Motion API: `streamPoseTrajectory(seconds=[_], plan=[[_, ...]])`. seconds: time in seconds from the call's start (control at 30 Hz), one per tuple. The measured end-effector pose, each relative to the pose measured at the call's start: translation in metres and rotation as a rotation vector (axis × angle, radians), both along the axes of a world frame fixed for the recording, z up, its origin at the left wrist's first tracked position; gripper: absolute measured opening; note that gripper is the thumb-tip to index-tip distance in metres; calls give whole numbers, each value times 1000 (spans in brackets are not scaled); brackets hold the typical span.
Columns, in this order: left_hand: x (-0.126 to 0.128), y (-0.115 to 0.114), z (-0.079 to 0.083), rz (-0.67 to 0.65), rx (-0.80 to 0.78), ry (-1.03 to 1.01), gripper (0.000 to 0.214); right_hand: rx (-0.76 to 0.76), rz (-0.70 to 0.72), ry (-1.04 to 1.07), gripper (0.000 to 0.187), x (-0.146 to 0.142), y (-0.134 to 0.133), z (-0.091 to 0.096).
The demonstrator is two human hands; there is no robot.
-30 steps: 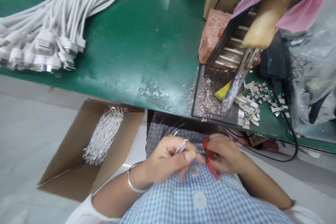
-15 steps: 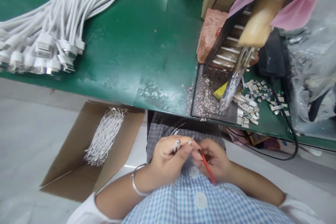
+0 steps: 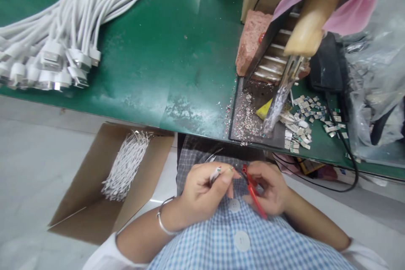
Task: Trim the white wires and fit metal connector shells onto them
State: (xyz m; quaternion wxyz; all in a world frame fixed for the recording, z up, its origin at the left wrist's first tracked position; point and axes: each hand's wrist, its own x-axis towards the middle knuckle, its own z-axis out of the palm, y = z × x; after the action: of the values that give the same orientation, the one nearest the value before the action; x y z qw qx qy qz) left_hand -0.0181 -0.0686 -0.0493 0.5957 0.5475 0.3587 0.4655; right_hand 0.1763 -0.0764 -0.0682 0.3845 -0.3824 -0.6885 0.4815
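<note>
Left hand: the left hand (image 3: 202, 194) has its fingers closed, the thumb pressed over a slim white plastic-sheathed cable end (image 3: 230, 169) with small bared wire tips; a second white cable end with coloured wire tips (image 3: 216, 174) pokes up between thumb and palm.
Right hand: the right hand (image 3: 270, 185) has its fingers curled round a small red-handled hand tool (image 3: 255, 198); how far its jaws are open I cannot tell.
Gap: the tool's head sits just beside the left fingertips, apparently not touching the wire.
Where the cable ends are: above the lap, in front of a blue-and-white checked garment (image 3: 221, 236), below the edge of the green counter (image 3: 142, 59).
Step in hand: it looks like trimming or stripping the fine wires at the cable tip.
Next move calls for: a steady left pinch, the wire tips clear of the thumb, and the tool's head lined up on the wires rather than the fingertips.
Cardboard box: the open brown cardboard box (image 3: 79, 206), beside the lap, holds a bundle of thin white cables (image 3: 126, 166).
Counter right: small flat silvery connector pieces (image 3: 299, 133) lie beside a dark tray (image 3: 236, 130) strewn with scraps.
</note>
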Motion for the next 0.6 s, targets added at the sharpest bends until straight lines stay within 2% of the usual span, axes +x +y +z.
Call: streamPoseTrajectory(seconds=[0.1,0.27,0.6], plan=[[0,-1,-1,-3,-4,1,18,150,7,-74,22,3,10,6],[1,1,-1,-32,23,29,21,254,27,-129,22,3,15,9],[-1,2,0,-87,43,80,31,260,23,-116,17,0,10,7]])
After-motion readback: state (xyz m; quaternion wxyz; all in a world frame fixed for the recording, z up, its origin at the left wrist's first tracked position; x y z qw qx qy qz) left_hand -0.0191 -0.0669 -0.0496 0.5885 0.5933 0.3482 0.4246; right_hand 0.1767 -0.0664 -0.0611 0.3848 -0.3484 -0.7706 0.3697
